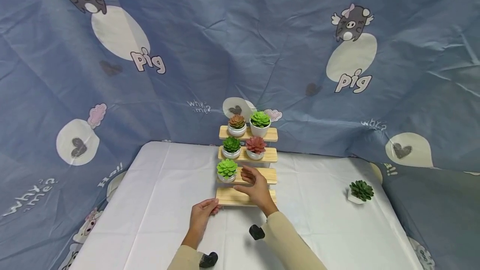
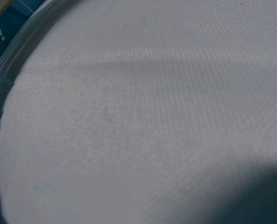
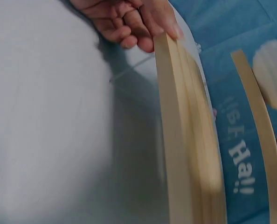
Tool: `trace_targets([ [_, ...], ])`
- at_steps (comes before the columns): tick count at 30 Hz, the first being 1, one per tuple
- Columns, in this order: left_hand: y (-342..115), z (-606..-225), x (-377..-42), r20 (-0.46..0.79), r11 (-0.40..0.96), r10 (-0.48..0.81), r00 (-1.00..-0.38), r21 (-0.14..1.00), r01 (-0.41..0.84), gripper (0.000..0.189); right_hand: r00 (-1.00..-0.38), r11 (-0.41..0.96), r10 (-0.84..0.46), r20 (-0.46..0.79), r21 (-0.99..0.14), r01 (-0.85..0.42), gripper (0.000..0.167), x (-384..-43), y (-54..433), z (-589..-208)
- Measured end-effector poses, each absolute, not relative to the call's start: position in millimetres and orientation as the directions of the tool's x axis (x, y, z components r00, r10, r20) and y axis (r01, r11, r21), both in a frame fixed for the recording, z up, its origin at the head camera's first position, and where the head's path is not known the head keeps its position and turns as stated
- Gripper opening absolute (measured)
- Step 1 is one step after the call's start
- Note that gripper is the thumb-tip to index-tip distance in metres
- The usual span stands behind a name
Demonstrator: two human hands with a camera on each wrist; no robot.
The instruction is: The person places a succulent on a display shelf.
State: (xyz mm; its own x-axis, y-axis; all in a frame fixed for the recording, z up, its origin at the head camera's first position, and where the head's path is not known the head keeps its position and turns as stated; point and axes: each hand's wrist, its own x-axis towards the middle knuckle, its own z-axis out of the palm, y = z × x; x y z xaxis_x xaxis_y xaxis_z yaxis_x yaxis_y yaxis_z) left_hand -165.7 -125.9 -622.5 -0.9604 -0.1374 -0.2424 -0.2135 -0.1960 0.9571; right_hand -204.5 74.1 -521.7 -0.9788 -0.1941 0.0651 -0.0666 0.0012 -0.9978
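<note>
A four-tier wooden plant stand (image 1: pixel 234 197) stands on the white-covered table. My left hand (image 1: pixel 201 215) pinches the left end of its lowest board; in the right wrist view the thumb lies on top of that board (image 3: pixel 194 121). Over the right part of the second tier from below, my right hand (image 1: pixel 258 187) has thumb and fingers spread, with nothing visible between them. Left of it sits a light green succulent (image 1: pixel 227 168) in a white pot. Above are a dark green succulent (image 1: pixel 231 144), a red one (image 1: pixel 256 144), a brownish one (image 1: pixel 236 121) and a bright green one (image 1: pixel 260 119).
A dark green potted succulent (image 1: pixel 361 191) is at the table's right side, leaning. White cloth (image 1: pixel 168 186) covers the table and fills most of the left wrist view. Behind and beside it hangs a blue printed curtain (image 1: pixel 232 45), close to the stand's top tier.
</note>
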Motion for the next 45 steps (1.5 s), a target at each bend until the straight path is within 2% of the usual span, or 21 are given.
trace_targets([
  [11,-126,-621,-164,-0.239,-0.139,-0.17,-0.956,0.966,-0.217,0.029,-0.99,-0.015,-0.032,0.137,-0.99,-0.137,0.062,-181,112,-514],
  [20,-123,-621,-165,-0.248,-0.138,-0.174,-0.953,0.964,-0.225,0.03,-0.959,0.005,0.227,0.168,-0.985,-0.172,0.052,-185,153,-550],
  [28,-123,-622,-166,-0.25,-0.137,-0.163,-0.954,0.964,-0.229,0.03,-0.879,0.012,0.462,0.12,-0.992,-0.128,0.054,-175,203,-575],
  [32,-124,-622,-167,-0.249,-0.141,-0.16,-0.955,0.964,-0.227,0.031,-0.816,0.007,0.57,0.097,-0.994,-0.113,0.054,-168,227,-590],
  [37,-124,-622,-167,-0.257,-0.156,-0.15,-0.955,0.96,-0.234,0.031,-0.741,0.062,0.664,0.096,-0.995,-0.073,0.051,-159,253,-607],
  [40,-124,-622,-166,-0.267,-0.155,-0.149,-0.952,0.957,-0.244,0.03,-0.71,0.081,0.701,0.072,-0.996,-0.02,0.051,-154,271,-616],
  [45,-123,-620,-166,-0.265,-0.157,-0.153,-0.952,0.958,-0.242,0.029,-0.63,0.122,0.776,-0.007,-0.979,0.161,0.051,-146,294,-621],
])
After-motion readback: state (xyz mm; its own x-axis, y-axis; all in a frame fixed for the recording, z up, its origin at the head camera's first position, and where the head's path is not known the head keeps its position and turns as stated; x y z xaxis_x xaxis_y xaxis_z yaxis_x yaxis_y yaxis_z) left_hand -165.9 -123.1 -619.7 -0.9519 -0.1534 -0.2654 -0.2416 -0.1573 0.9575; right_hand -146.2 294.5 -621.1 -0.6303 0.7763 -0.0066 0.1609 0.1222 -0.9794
